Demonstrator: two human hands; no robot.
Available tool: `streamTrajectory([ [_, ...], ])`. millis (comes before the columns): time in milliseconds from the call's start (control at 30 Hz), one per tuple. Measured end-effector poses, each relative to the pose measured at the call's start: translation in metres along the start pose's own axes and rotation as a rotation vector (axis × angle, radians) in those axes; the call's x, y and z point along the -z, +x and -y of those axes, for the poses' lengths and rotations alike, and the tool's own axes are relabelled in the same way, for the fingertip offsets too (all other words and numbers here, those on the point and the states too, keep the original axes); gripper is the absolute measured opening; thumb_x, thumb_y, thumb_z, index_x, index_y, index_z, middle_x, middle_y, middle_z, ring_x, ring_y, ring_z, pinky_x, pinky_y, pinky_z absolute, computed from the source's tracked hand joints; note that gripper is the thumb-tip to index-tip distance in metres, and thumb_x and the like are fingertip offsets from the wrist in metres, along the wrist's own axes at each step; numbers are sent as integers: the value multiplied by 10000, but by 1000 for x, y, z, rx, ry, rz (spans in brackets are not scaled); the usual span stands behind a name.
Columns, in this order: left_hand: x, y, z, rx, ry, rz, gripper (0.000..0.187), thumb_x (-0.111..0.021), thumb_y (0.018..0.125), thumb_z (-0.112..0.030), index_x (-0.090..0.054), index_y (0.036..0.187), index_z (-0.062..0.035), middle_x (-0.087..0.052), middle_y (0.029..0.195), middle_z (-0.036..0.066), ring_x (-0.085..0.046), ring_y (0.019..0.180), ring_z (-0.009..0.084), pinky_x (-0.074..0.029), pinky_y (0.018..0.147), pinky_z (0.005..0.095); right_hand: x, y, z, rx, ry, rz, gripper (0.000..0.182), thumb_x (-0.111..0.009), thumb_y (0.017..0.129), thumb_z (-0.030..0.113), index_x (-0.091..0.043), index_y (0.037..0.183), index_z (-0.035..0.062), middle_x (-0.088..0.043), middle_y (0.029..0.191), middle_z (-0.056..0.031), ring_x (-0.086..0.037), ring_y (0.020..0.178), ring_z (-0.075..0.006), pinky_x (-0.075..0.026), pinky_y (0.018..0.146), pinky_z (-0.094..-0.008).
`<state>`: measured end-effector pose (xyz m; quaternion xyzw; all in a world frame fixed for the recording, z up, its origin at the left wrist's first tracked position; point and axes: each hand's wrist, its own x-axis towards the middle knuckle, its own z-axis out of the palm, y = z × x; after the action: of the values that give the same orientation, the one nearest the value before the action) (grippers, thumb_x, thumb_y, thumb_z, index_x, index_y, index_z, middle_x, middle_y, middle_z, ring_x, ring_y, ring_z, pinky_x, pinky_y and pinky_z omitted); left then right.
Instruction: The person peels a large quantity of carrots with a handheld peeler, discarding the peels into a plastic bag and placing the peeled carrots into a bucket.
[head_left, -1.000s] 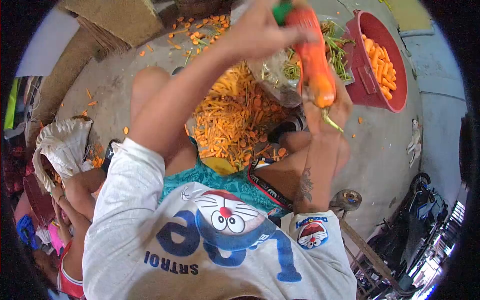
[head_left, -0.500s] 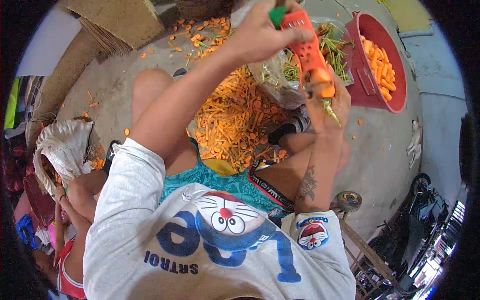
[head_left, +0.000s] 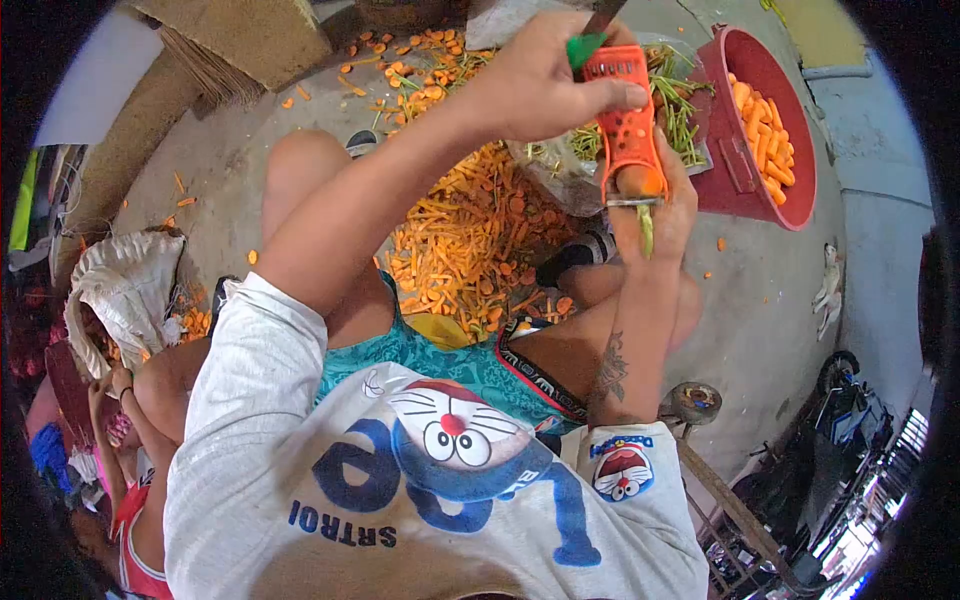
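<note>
My left hand [head_left: 550, 85] is closed round an orange-red peeler [head_left: 630, 125] and also holds a green-handled tool [head_left: 586, 48] with a dark blade. Behind the peeler, my right hand [head_left: 672, 205] grips a carrot [head_left: 640, 181], whose green stem end points down towards my wrist. The peeler's metal blade lies across the carrot near that end. Most of the carrot and several right fingers are hidden by the peeler. Below the hands, between my legs, is a heap of carrot peelings and slices [head_left: 465, 245].
A red tub [head_left: 712, 130] of peeled carrots stands at the upper right, beside a plastic bag [head_left: 570, 185] with green stems. A white sack [head_left: 130, 290] and another person's arm [head_left: 150, 420] are at the left. A wheeled metal frame [head_left: 735, 505] is at lower right.
The peeler has turned more upright and shifted slightly right, its blade now across the carrot near the stem. My left hand has moved slightly right and down. The other person's hands have shifted left.
</note>
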<state>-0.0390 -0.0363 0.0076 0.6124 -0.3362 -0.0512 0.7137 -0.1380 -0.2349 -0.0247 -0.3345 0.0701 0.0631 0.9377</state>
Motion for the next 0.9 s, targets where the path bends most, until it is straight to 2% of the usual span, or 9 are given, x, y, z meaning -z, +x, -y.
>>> streamTrajectory([
  [167,46,23,21,57,67,-304,321,-804,916,-275,-639,1046,-32,-641,846,8,-637,737,133,-539,674,310,3,0,2,-173,111,314,409,-498,1071,220,-533,1383,-42,-638,1320,-165,-655,1148,-281,-566,944,-430],
  [267,33,19,22,84,-45,-359,364,-819,906,-295,-640,1060,-18,-669,871,31,-662,762,151,-556,710,319,-16,-2,2,-84,-5,41,367,-500,1074,275,-597,1286,-9,-701,1112,-109,-679,938,-201,-562,787,-363],
  [300,18,10,32,-13,432,-455,332,-798,930,-264,-622,1076,-23,-681,916,50,-672,773,159,-559,714,320,-9,1,2,-48,28,-5,396,-501,1068,260,-567,1332,-27,-666,1231,-142,-664,1014,-225,-550,808,-365],
  [367,-11,-1,8,-236,301,-103,277,-844,823,-160,-700,1005,-7,-722,857,27,-664,850,105,-554,797,307,-11,2,3,-10,60,-52,432,-501,1062,246,-537,1378,-46,-631,1350,-175,-649,1090,-249,-537,829,-366],
  [467,15,12,12,-212,442,-181,312,-779,950,-240,-604,1095,-26,-679,951,64,-677,789,166,-562,712,316,-14,-10,1,-1,-41,20,449,-515,1059,268,-559,1395,-26,-698,1174,-120,-693,991,-205,-575,812,-381],
  [600,31,18,8,80,-137,-426,279,-771,944,-166,-597,1114,-30,-656,931,58,-666,794,160,-568,715,328,-12,-7,3,-15,-126,41,431,-478,1069,259,-534,1399,-14,-644,1261,-132,-604,937,-196,-489,743,-325],
  [700,-6,0,4,-58,93,-271,264,-757,947,-147,-591,1113,-24,-658,918,48,-671,781,161,-572,706,332,-26,-7,2,87,-172,-215,438,-466,1072,262,-539,1405,-14,-662,1242,-139,-640,929,-204,-512,764,-326],
  [833,18,10,1,-124,216,108,232,-743,956,-153,-603,1086,-23,-662,893,40,-673,756,161,-571,682,323,-3,-8,3,118,-206,-36,421,-481,1071,285,-568,1356,-12,-688,1187,-159,-684,961,-242,-570,791,-365],
  [900,33,21,9,13,106,-312,238,-758,951,-179,-606,1059,-31,-659,846,34,-666,745,147,-569,681,329,11,-5,1,80,-151,15,434,-484,1069,287,-563,1365,-21,-689,1188,-161,-688,965,-252,-572,803,-375],
])
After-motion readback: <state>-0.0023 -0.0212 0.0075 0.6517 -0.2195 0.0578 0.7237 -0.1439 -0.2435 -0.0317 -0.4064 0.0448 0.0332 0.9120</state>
